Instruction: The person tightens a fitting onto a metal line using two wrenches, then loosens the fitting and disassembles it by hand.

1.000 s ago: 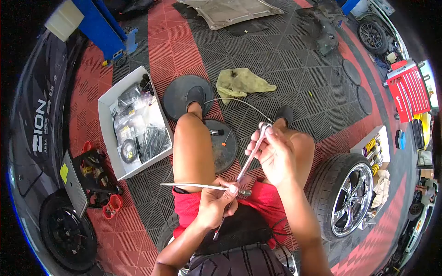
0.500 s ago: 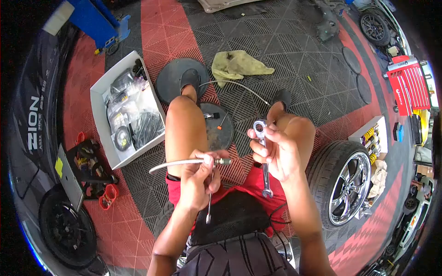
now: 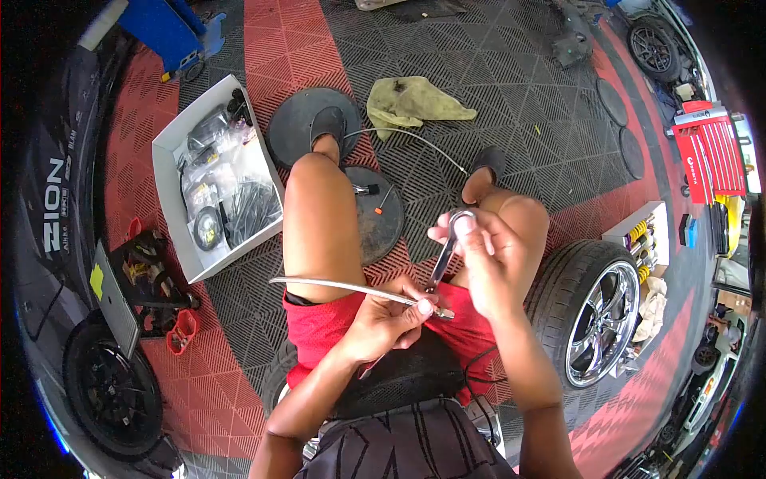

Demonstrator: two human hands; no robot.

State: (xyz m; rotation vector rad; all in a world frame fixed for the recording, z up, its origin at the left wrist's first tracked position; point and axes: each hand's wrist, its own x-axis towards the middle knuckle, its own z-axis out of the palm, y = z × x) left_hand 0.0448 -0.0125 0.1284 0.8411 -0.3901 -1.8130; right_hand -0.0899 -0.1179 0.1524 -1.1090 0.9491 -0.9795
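My left hand (image 3: 389, 319) is closed round a thin braided hose (image 3: 339, 284) just behind its metal end fitting (image 3: 444, 314). The hose curves off to the left over my knee. In my right hand (image 3: 488, 259) is a combination wrench (image 3: 444, 259), gripped near its ring end. Its lower end reaches down beside my left fingertips, close to the fitting; whether it touches the fitting I cannot tell. Both hands are over my lap, above the red shorts (image 3: 323, 331).
A white box (image 3: 177, 207) of bagged parts stands left of my legs. To the right lies a tyre on a chrome wheel (image 3: 594, 319), with a box of yellow springs (image 3: 638, 231) behind it. A yellowish cloth (image 3: 419, 104) and another hose (image 3: 431, 146) lie ahead on the floor.
My left hand has moved right with the hose, tilting its fitting downward. The wrench has swung so its lower end meets my left hand. A thin metal tool hanging below that hand no longer shows.
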